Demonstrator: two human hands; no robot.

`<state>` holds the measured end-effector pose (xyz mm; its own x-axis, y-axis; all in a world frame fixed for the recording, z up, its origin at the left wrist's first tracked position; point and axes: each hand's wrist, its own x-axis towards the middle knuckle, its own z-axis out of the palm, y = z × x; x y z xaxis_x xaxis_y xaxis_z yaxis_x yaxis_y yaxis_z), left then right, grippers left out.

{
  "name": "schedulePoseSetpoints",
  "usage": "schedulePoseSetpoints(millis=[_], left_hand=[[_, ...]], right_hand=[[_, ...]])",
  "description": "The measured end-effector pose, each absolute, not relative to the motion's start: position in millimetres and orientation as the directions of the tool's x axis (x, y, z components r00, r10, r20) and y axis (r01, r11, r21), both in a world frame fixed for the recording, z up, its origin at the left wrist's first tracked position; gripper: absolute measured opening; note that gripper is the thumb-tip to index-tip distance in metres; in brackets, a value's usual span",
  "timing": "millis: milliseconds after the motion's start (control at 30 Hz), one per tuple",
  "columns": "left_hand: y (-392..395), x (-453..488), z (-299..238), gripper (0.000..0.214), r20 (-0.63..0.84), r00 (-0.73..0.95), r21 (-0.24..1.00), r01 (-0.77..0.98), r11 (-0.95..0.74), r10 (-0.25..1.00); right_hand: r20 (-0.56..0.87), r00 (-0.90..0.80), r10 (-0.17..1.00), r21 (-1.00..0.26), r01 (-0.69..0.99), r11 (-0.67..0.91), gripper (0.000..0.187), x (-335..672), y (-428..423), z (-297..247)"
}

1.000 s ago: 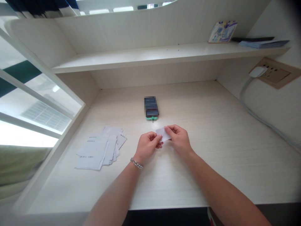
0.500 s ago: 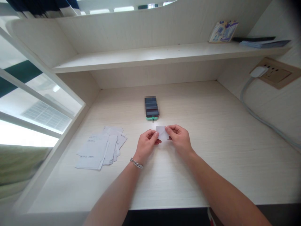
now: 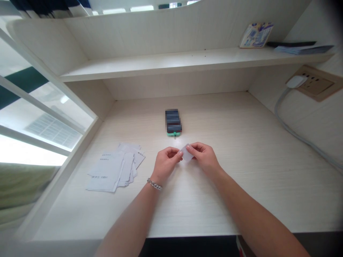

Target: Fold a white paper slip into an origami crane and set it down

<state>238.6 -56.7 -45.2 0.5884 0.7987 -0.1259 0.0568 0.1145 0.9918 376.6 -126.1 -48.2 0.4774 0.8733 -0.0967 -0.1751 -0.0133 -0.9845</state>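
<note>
A small piece of folded white paper point(image 3: 187, 153) is held just above the desk, tilted so that a corner points up. My left hand point(image 3: 167, 162) pinches its left corner between thumb and fingers; a chain bracelet point(image 3: 154, 184) circles that wrist. On the other side, my right hand point(image 3: 204, 157) grips the paper's upper right edge with the thumb on top. Beyond the hands lies a dark phone-like object point(image 3: 173, 120), its face blurred, with a green edge toward me. To the left rests a loose pile of white paper sheets point(image 3: 109, 171) with some print.
The pale desk point(image 3: 262, 171) is framed by a shelf point(image 3: 160, 67) at the back. A small printed box point(image 3: 256, 35) and some flat booklets point(image 3: 302, 49) sit on the shelf. A white plug point(image 3: 296, 81) with a grey cable point(image 3: 297, 137) is in the wall socket at right.
The folded paper has turned between my fingers, from square-on to a diamond-like tilt. Both hands have drawn slightly closer together; the paper pile and the dark object have stayed put.
</note>
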Motion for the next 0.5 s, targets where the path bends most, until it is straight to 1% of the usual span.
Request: schedulePoseSetpoints(millis=[100, 133, 200, 333, 400, 500], left_hand=[[-51.2, 238.2, -48.5, 0.028, -0.126, 0.483, 0.987, -0.026, 0.158, 0.866], [-49.8, 237.7, -49.5, 0.028, -0.124, 0.456, 0.987, -0.035, 0.158, 0.881], [-48.3, 236.6, -50.4, 0.028, -0.113, 0.432, 0.991, -0.021, 0.135, 0.895], [-50.8, 234.1, -47.5, 0.025, -0.034, 0.501, 0.997, 0.073, -0.003, 0.865], [-53.0, 233.0, -45.3, 0.024, -0.016, 0.552, 0.989, 0.131, -0.068, 0.834], [-55.1, 232.5, -43.8, 0.024, -0.029, 0.59, 0.974, 0.198, -0.109, 0.807]], right_hand=[[-0.144, 0.423, 0.894, -0.98, -0.188, -0.069, 0.025, 376.6, -124.8, -49.3], [-0.143, 0.404, 0.904, -0.983, -0.164, -0.083, 0.023, 376.9, -124.8, -49.2], [-0.109, 0.376, 0.92, -0.994, -0.066, -0.09, 0.02, 377.6, -125.6, -47.9], [0.005, 0.349, 0.937, -0.984, 0.17, -0.058, 0.018, 377.6, -129.3, -42.3], [0.027, 0.316, 0.948, -0.964, 0.258, -0.058, 0.016, 376.4, -131.0, -39.3], [0.031, 0.274, 0.961, -0.932, 0.354, -0.071, 0.014, 374.5, -132.0, -36.9]])
